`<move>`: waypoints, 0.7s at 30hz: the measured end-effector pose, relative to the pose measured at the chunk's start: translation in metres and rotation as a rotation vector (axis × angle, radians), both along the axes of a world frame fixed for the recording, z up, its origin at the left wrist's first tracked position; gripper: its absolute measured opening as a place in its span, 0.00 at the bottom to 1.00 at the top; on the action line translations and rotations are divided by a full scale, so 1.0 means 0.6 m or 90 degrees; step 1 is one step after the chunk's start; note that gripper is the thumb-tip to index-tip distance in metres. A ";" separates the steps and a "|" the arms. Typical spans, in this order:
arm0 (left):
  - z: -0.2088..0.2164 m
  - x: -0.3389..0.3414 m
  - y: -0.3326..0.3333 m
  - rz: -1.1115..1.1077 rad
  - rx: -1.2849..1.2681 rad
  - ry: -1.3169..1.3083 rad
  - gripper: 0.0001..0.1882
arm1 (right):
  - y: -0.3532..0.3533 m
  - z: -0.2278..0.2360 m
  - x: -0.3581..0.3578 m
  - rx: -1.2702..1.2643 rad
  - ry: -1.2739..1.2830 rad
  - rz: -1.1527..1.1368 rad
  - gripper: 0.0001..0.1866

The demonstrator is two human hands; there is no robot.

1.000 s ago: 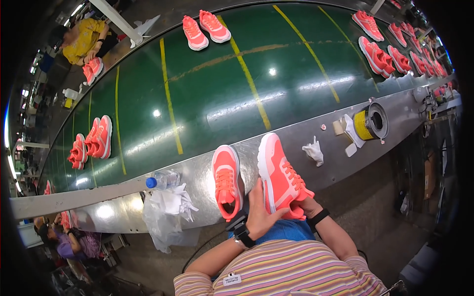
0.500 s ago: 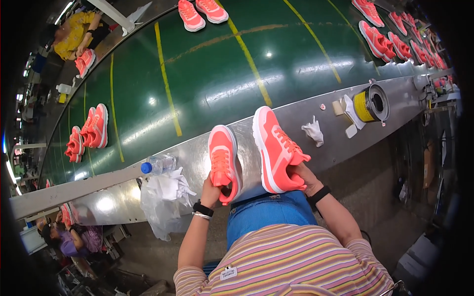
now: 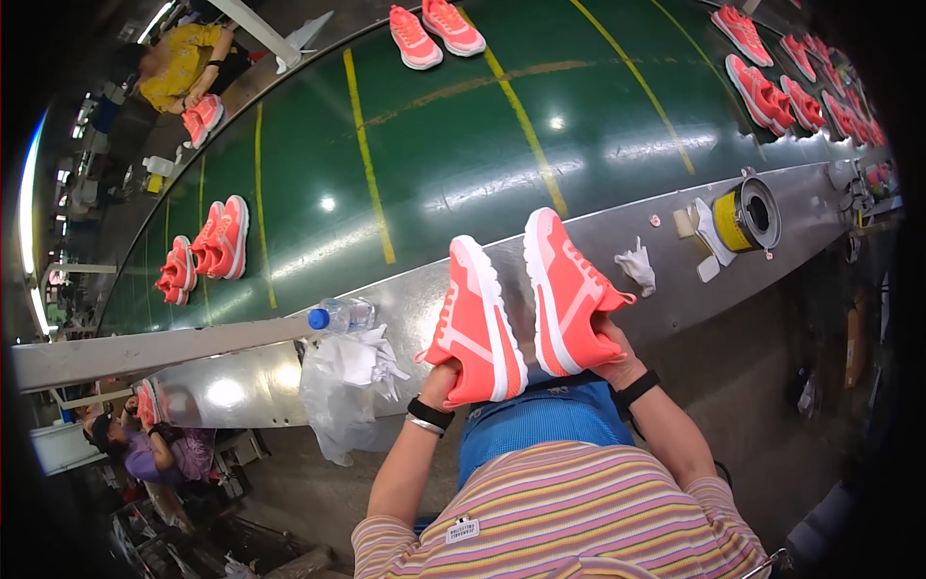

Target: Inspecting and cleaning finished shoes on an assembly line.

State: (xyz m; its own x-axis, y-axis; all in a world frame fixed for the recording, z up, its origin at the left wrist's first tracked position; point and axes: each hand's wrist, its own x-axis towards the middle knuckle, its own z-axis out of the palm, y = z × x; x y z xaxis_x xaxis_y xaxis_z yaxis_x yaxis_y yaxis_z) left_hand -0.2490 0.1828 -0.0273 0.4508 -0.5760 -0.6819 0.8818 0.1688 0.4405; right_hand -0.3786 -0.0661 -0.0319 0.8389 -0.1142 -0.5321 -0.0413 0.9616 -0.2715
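A coral sneaker with a white sole is in each of my hands, above the near metal ledge. My left hand (image 3: 441, 386) grips the left sneaker (image 3: 473, 333) at its heel opening; this shoe is tipped so its inner side and white sole edge face the other one. My right hand (image 3: 617, 359) has its fingers inside the collar of the right sneaker (image 3: 564, 304), which is also rolled on its side, toe pointing away. The two soles face each other with a narrow gap between. Most of my fingers are hidden inside the shoes.
Beyond the metal ledge (image 3: 415, 289) runs a green conveyor belt (image 3: 318, 164) with yellow lines and several coral sneakers. Right of me lie a crumpled white cloth (image 3: 636, 267) and a yellow-banded can (image 3: 745, 218). A blue-capped bottle (image 3: 342, 315) and plastic bag (image 3: 338, 396) sit left. Two other people work at left.
The left sneaker has turned from laces up onto its side, its sole edge now toward the right shoe. The right sneaker has rolled slightly. The whole view has shifted a little.
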 end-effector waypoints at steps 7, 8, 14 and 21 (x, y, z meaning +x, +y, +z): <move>-0.012 -0.007 0.008 -0.028 0.035 -0.028 0.19 | -0.001 -0.014 -0.015 -0.023 -0.035 0.047 0.25; -0.015 -0.008 0.008 -0.027 0.036 -0.024 0.19 | -0.001 -0.016 -0.018 -0.021 -0.031 0.047 0.25; -0.009 0.000 0.000 0.003 0.007 -0.044 0.19 | -0.001 -0.001 -0.007 -0.062 -0.040 0.082 0.28; -0.002 -0.016 0.003 -0.013 0.031 -0.184 0.21 | 0.005 0.007 -0.008 -0.084 -0.034 0.117 0.29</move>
State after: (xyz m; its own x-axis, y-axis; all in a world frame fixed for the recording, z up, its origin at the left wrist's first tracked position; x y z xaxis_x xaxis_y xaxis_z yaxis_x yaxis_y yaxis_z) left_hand -0.2584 0.1843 -0.0286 0.6186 -0.5568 -0.5544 0.7221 0.1247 0.6805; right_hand -0.3835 -0.0629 -0.0276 0.8789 -0.0230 -0.4764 -0.1941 0.8951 -0.4014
